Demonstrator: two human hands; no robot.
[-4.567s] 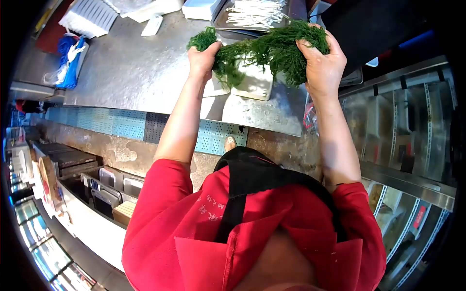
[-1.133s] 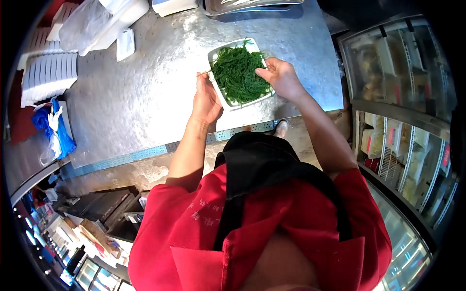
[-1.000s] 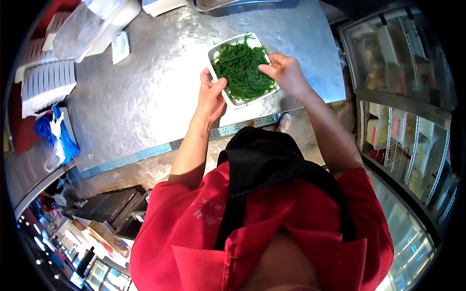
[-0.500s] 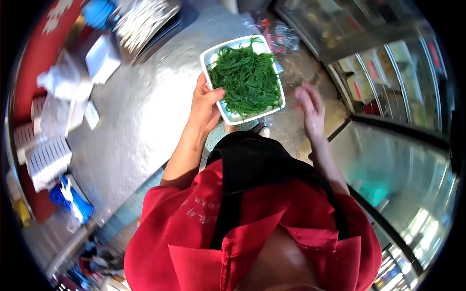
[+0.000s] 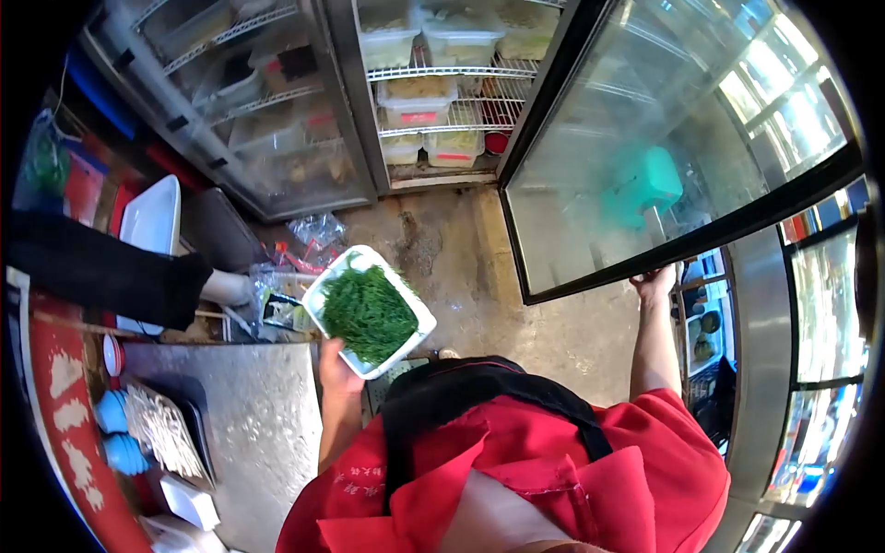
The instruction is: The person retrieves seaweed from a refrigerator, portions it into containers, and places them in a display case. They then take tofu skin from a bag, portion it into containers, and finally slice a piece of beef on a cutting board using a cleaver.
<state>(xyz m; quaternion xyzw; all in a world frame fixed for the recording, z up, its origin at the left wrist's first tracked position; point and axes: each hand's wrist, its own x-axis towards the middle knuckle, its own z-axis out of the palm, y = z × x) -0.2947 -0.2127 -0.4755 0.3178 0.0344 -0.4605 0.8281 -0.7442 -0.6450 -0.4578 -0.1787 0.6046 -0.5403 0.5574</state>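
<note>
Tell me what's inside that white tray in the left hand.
The white tray in the left hand holds a loose heap of feathery greens. The heap hides most of the bottom, so I can't tell whether anything lies underneath.

The herbs [image 5: 369, 313] are dark green, their tray [image 5: 423, 321] white, the shirt [image 5: 659, 442] red, the apron [image 5: 461, 376] black. Bowls [image 5: 124, 454] at the grey counter's [image 5: 263, 405] edge are light blue.

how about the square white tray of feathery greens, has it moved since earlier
Yes, the tray has gone from over the grey metal table out past its edge.
</note>
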